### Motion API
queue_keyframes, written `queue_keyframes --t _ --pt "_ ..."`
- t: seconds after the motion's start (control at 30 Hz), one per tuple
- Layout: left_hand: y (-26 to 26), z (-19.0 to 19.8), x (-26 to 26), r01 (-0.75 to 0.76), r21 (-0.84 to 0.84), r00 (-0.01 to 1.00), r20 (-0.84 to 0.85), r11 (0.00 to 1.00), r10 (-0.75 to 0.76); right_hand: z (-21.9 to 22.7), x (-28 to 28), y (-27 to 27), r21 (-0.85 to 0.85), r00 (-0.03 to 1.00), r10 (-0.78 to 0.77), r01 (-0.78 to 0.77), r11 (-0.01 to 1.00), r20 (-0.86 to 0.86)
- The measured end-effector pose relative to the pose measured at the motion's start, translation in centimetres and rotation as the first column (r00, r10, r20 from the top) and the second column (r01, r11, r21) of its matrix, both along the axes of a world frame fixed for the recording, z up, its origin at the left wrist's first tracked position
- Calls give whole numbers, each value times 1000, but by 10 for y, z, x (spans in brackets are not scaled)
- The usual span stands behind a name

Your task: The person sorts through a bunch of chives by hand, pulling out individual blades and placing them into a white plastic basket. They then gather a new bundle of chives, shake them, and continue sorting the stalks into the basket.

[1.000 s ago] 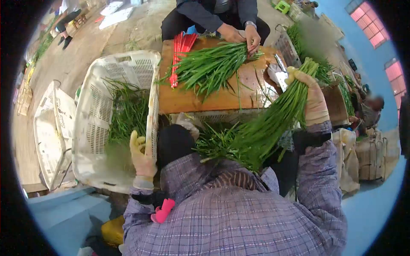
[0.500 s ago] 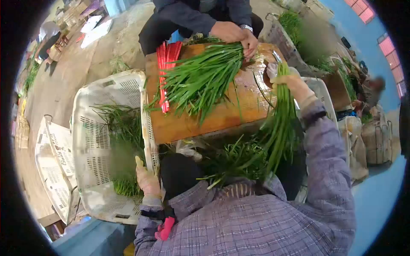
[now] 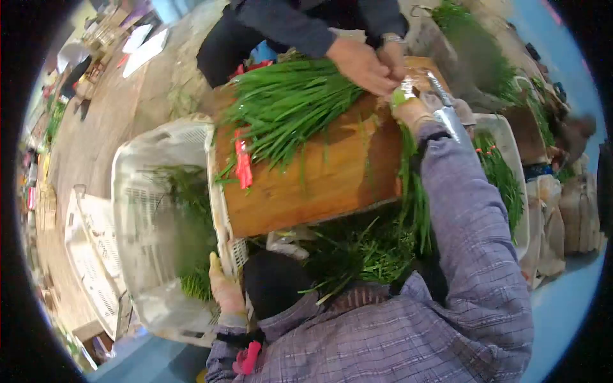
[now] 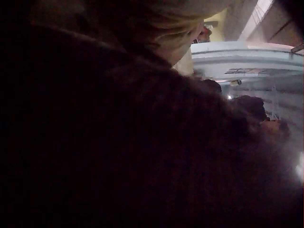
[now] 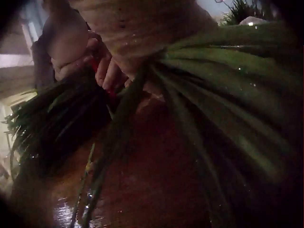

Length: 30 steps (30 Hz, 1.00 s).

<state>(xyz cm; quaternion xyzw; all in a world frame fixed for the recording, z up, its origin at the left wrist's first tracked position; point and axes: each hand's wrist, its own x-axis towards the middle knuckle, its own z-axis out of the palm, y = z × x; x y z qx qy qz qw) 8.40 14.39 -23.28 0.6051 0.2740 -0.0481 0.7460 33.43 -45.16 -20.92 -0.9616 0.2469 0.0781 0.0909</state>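
Observation:
My gloved right hand (image 3: 414, 115) is over the right side of the wooden board (image 3: 306, 191), gripping a bunch of green chives (image 3: 416, 214) near its pale ends. The long leaves hang off the board's near edge; in the right wrist view the leaves (image 5: 223, 104) fan out below the hand. My gloved left hand (image 3: 227, 290) is low beside the near rim of the white crate (image 3: 214, 172), fingers loosely extended, holding nothing. The left wrist view is mostly dark. Across the board, another person's hands (image 3: 367, 67) work at the ends of a larger chive bunch (image 3: 287, 108).
Red strips (image 3: 242, 163) lie on the board's left part. Loose greens (image 3: 370, 255) fill the space below the board. To the right stands a white crate with tied bunches (image 3: 498, 172). A metal blade-like strip (image 3: 450, 121) lies by my right hand.
My right hand has carried its chives forward and left onto the board, close to the other person's hands. My left hand has moved slightly down along the crate rim. The head view has shifted.

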Motion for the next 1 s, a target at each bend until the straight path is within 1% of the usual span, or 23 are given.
queue_keyframes --t 0.03,0.1,0.13,0.17,0.2,0.23,0.27,0.33,0.37,0.4,0.43,0.47,0.5,0.6,0.63,0.67,0.77,0.8,0.87,0.9,0.93,0.97,1.0 --pt "-10 15 1 -22 30 1000 -9 999 22 1 -4 0 55 994 -95 92 994 54" --pt "-13 39 -1 -10 29 1000 8 1000 10 18 -8 28 -113 963 270 -270 956 -15" --pt "-1 35 -1 -328 -735 933 -153 593 327 41 -31 45 -635 769 545 -610 474 -334" --pt "6 24 4 -441 -839 798 -529 -318 289 11 -22 30 -623 865 489 -444 644 -112" --pt "-3 25 15 -343 -158 657 -745 -926 -116 -8 1 21 -567 938 282 -346 748 -201" --pt "-10 23 20 -394 -130 665 -724 -910 -185 -32 3 12 -557 930 364 -331 762 -55" --pt "-16 36 17 -401 -349 756 -649 -847 -90 56 -24 58 37 950 -271 269 963 157" --pt "-23 58 3 -280 -730 910 -409 -623 71 63 -26 69 92 929 -355 346 934 107" --pt "-25 58 -2 -166 -865 960 -252 -474 123 61 -23 69 82 931 -350 343 936 101" --pt "-19 48 -3 -167 -863 962 -249 -477 112 56 -18 71 77 936 -341 335 939 91" --pt "-11 41 -4 -205 -659 906 -408 -724 115 44 -12 73 30 932 -335 335 942 135" --pt "-6 31 -2 -194 -389 828 -557 -901 63 31 -8 70 -20 927 -331 339 941 175" --pt "-10 37 -1 -234 -375 813 -582 -897 31 30 -15 72 -98 932 -212 250 963 293" --pt "-27 54 -1 -223 -312 833 -553 -924 -14 38 -14 74 -74 939 -226 253 965 260" --pt "-28 52 -3 -147 -264 758 -649 -953 63 40 -15 75 -75 939 -227 254 964 260" --pt "-21 43 -5 -148 -265 758 -650 -953 63 45 -16 78 -69 946 -228 250 966 230" --pt "-4 25 -8 -151 -383 739 -656 -911 153 50 -17 79 -47 961 -202 214 976 187" --pt "-7 25 -9 -159 -406 795 -594 -900 128 51 -17 78 -40 968 -170 180 983 183" --pt "-8 25 -7 -162 -428 845 -525 -889 99 4 8 64 -49 928 -230 255 966 294" --pt "-3 27 -3 -168 -763 926 -339 -624 165 -17 24 57 -105 910 -328 363 926 253" --pt "-2 32 0 -95 -964 980 -134 -250 144 -13 29 58 -164 880 -423 460 873 216" --pt "-4 33 1 -95 -966 979 -134 -242 151 -12 27 56 -97 899 -384 410 907 212" --pt "-13 40 3 -173 -853 945 -285 -492 162 15 8 62 -26 917 -340 353 935 207"
